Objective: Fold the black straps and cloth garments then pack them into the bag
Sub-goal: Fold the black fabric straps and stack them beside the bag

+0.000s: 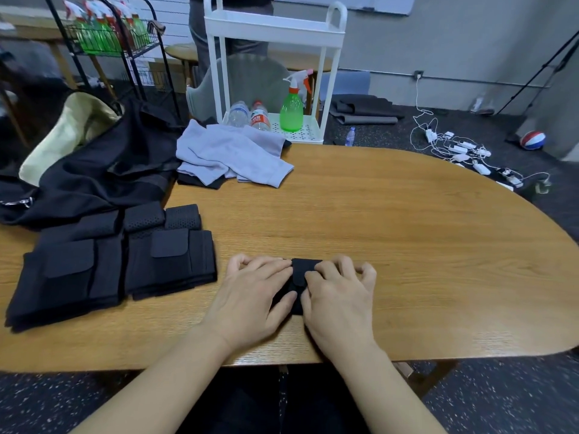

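Note:
A small folded black strap (300,272) lies on the wooden table (407,245) near its front edge. My left hand (250,296) and my right hand (338,296) both press down on it, fingers bent over its top, and cover most of it. To the left sit two stacks of folded black straps (170,261), (67,277). A black bag (103,170) with a cream lining lies at the far left. Grey cloth garments (232,151) lie crumpled behind, over a black piece.
A white cart (275,29) with water bottles and a green spray bottle (291,108) stands behind the table. A black wire rack (106,36) holds spray bottles at the back left. Chargers and cables (463,151) and a ball (531,140) lie on the floor to the right.

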Tool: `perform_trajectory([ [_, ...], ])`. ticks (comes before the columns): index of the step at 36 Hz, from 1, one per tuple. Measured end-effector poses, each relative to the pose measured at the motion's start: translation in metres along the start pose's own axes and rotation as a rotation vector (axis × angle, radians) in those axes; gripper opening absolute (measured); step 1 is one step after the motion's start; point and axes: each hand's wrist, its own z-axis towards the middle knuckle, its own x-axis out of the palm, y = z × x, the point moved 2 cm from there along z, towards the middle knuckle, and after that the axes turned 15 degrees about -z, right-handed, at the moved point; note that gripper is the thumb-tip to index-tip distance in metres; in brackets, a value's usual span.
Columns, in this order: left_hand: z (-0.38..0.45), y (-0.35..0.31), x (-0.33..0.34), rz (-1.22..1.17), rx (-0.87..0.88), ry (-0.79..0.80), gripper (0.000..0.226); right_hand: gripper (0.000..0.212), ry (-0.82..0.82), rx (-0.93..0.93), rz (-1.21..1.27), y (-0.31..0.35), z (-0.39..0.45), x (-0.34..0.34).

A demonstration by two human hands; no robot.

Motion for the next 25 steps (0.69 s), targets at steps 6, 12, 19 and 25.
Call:
perform_trajectory([
  [6, 0.0, 0.0, 0.0, 0.003, -0.002, -0.011, 0.044, 0.014, 0.154, 0.215, 0.087, 0.006, 0.013, -0.001],
  [12, 0.001, 0.001, 0.0, 0.006, -0.01, 0.007, 0.046, 0.018, 0.339, 0.177, 0.079, 0.003, 0.026, -0.009],
  [19, 0.002, 0.0, -0.002, 0.009, -0.015, 0.03, 0.051, 0.019, 0.448, 0.15, 0.007, 0.005, 0.035, -0.016],
  [25, 0.007, -0.003, -0.005, -0.061, -0.091, 0.067, 0.062, 0.02, 0.481, 0.175, 0.041, 0.001, 0.035, -0.016],
])
